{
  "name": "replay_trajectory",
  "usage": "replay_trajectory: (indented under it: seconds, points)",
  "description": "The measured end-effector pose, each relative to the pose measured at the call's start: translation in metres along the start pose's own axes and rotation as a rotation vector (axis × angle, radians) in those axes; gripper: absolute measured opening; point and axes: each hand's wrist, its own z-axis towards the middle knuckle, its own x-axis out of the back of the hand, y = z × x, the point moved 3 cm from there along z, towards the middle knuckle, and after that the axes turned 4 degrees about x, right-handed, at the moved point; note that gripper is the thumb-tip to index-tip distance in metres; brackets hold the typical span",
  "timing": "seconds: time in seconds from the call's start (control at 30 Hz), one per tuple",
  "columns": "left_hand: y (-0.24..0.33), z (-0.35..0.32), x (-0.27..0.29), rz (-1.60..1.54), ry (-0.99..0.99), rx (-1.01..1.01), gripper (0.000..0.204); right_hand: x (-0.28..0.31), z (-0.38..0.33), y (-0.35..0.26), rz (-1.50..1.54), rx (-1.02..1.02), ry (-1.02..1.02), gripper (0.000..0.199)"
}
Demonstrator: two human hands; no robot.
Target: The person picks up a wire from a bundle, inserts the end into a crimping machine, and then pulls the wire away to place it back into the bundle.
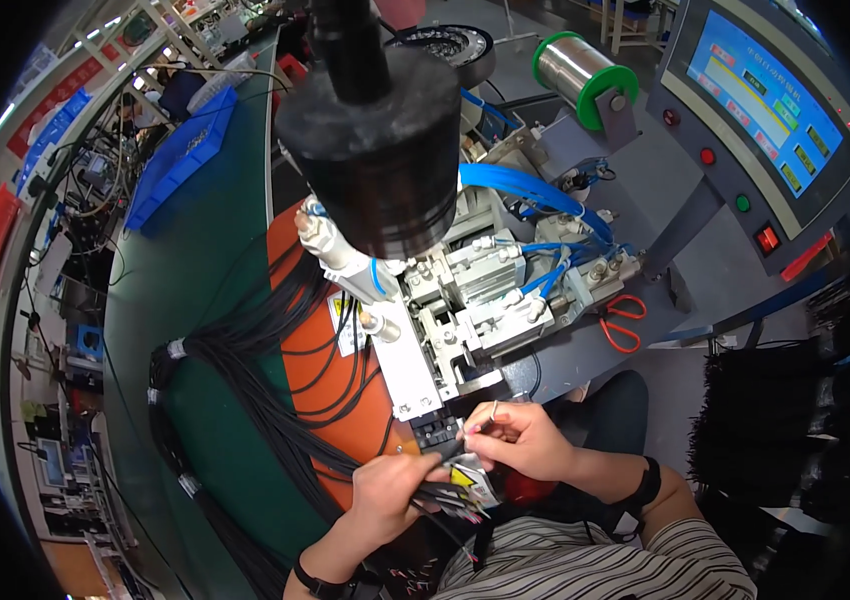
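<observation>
At 6 o'clock of the head view, below the grey machine, left hand is clamped on a thin black cable; right hand pinches its wire tips, approx. 1 o'clock of the left. Cable looks light, floppy, tips fragile, so best held near the end. Big cable bundle trails off to 10 o'clock over the worktop.

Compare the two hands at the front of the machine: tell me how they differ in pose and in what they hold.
The left hand lies low and closed around a bunch of thin black cables; the right hand sits higher and pinches one fine wire end between its fingertips.
The left hand's cables trail off to the left over the orange mat; the right hand's wire points at the small black fixture.
Both work close together, and each forearm wears a dark wrist band.
</observation>
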Motion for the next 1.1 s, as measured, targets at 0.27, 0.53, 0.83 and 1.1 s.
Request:
replay_trajectory:
  seconds: [0.27, 0.53, 0.83, 1.1]
  points:
    - [-0.005, 0.003, -0.010, -0.062, 0.066, 0.073, 0.046, -0.008, -0.002, 0.001, 0.212, -0.068, 0.165, 0.014]
    - [0.002, 0.006, -0.015, 0.112, 0.115, 0.007, 0.050, -0.009, -0.005, 0.002, 0.169, -0.022, 0.142, 0.017]
    - [0.003, 0.014, -0.012, 0.141, 0.149, -0.198, 0.044, 0.013, 0.001, 0.017, 0.591, -0.316, 0.016, 0.026]
    - [0.009, 0.019, -0.018, 0.022, 0.028, 0.005, 0.031, -0.007, -0.002, 0.000, 0.370, -0.233, 0.036, 0.029]
